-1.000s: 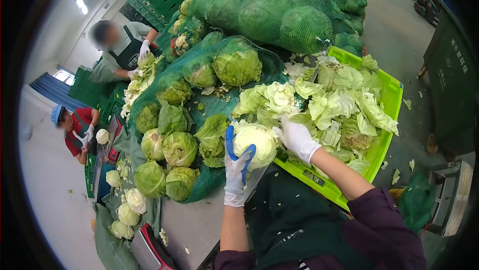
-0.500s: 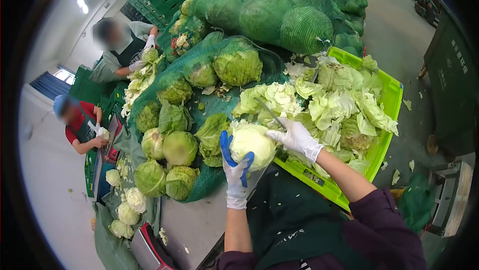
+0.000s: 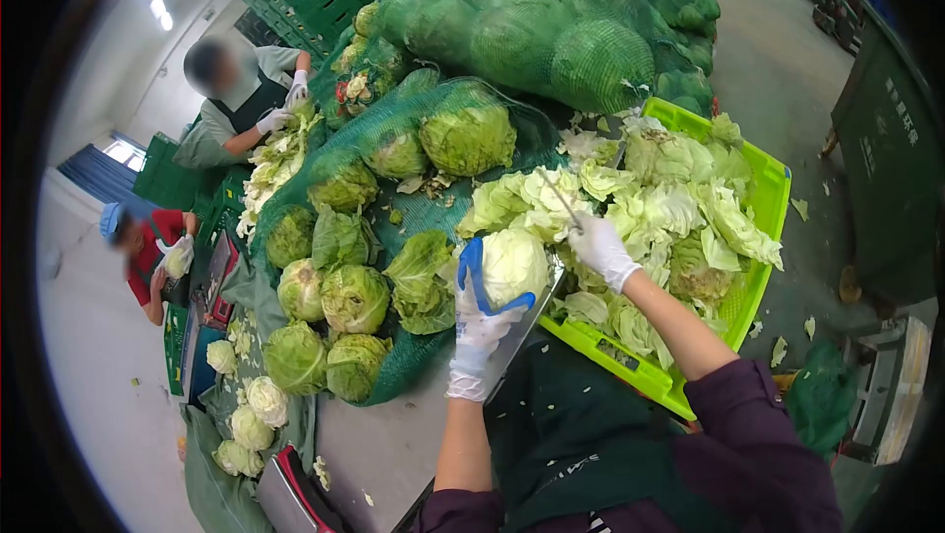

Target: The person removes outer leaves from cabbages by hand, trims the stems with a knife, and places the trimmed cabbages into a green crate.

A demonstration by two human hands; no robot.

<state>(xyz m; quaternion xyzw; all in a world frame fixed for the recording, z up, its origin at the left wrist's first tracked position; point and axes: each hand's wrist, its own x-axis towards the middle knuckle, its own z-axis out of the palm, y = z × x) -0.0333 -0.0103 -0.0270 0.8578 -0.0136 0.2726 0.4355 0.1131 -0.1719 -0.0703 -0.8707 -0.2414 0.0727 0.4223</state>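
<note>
Gripping: a cabbage (image 3: 512,265) was clasped from below by the left hand (image 3: 479,321), fingers curled round it.
Knife: a knife (image 3: 561,199) was clenched in the right hand (image 3: 600,250), blade raised past the fingertips.
Crate: a crate (image 3: 776,179) of leaves (image 3: 679,208) was seen beyond the right fingers.
Net: netted cabbages (image 3: 394,154) were lying left of the left fingers.
</note>
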